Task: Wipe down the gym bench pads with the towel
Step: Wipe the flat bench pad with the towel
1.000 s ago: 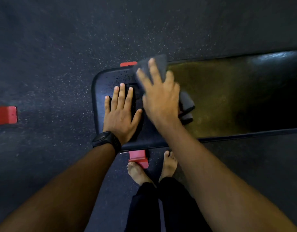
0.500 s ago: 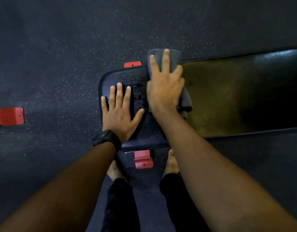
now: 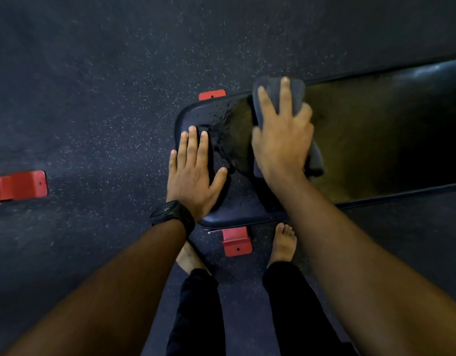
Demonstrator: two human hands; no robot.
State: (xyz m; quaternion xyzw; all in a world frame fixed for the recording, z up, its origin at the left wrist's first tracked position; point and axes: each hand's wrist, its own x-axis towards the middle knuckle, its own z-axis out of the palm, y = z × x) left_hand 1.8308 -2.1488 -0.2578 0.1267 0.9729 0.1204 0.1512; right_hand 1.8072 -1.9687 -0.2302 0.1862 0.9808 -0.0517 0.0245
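At the bench pad's [image 3: 376, 140] twelve o'clock edge, the right hand [image 3: 280, 140], fingers straight, presses the seemingly soft, limp towel [image 3: 316, 160], best palmed flat.

The single view comes from the person's head, looking steeply down and slightly forward, close above both hands. The forearms [image 3: 113, 291] enter from the bottom edge. The left hand [image 3: 193, 173] and right hand [image 3: 282, 140] sit near mid-frame. The bench pad [image 3: 376, 140] stretches off-frame to the right of the right hand, speckled floor [image 3: 119, 73] fills everything beyond the fingertips, and bare feet [image 3: 284, 245] show beneath the wrists. Wide-angle bending curves the pad's edges.
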